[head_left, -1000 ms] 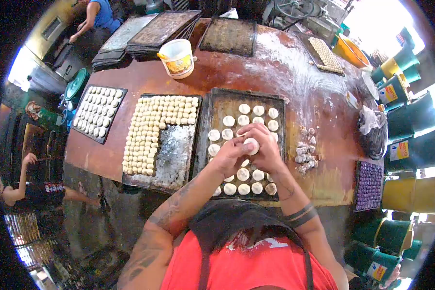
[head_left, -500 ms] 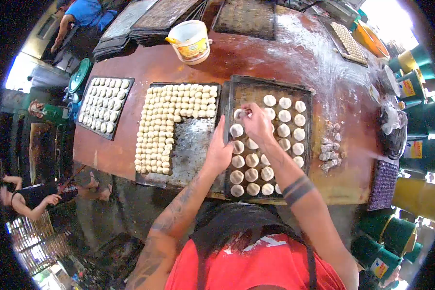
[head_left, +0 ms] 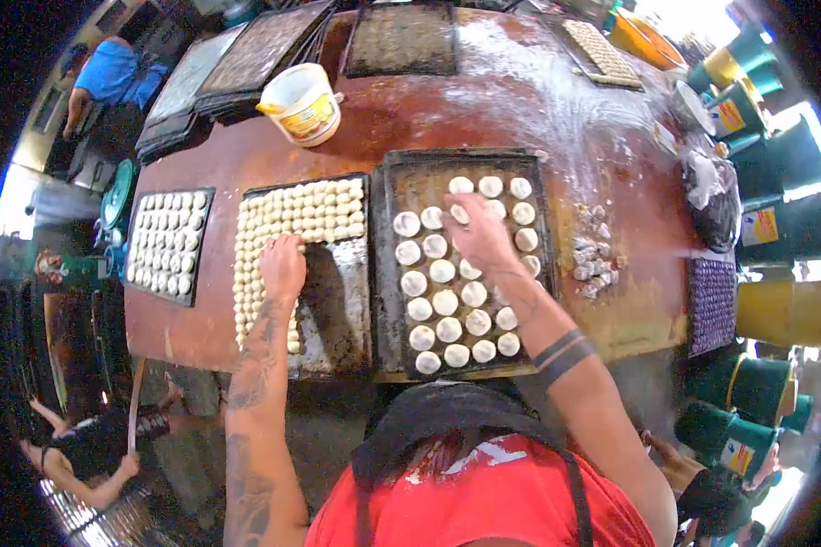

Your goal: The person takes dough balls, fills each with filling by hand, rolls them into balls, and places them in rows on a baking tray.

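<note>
My left hand (head_left: 285,264) reaches to the tray of small dough balls (head_left: 324,196), its fingers closed around a dough ball at the edge of the rows; the fingertips partly hide it. Bare metal shows in the lower right of that tray (head_left: 342,301). To the right, a dark baking tray (head_left: 420,173) bears larger, flattened dough rounds (head_left: 441,271) in rows. Over its upper part is my right hand (head_left: 480,232), fingers apart, touching or just above a dough round (head_left: 460,214). The palm and forearm cover some rounds.
Another tray of dough pieces (head_left: 169,242) lies at left. A white tub (head_left: 303,105) stands behind, near stacked trays (head_left: 255,55). Small floury lumps (head_left: 596,251) and a tray of purple pieces (head_left: 713,305) lie right. A person in blue (head_left: 109,77) is at far left.
My left hand has left the right tray's edge and moved left to the small dough balls. My right hand's fingers have spread from a pinch over the rounds. The view has shifted.
</note>
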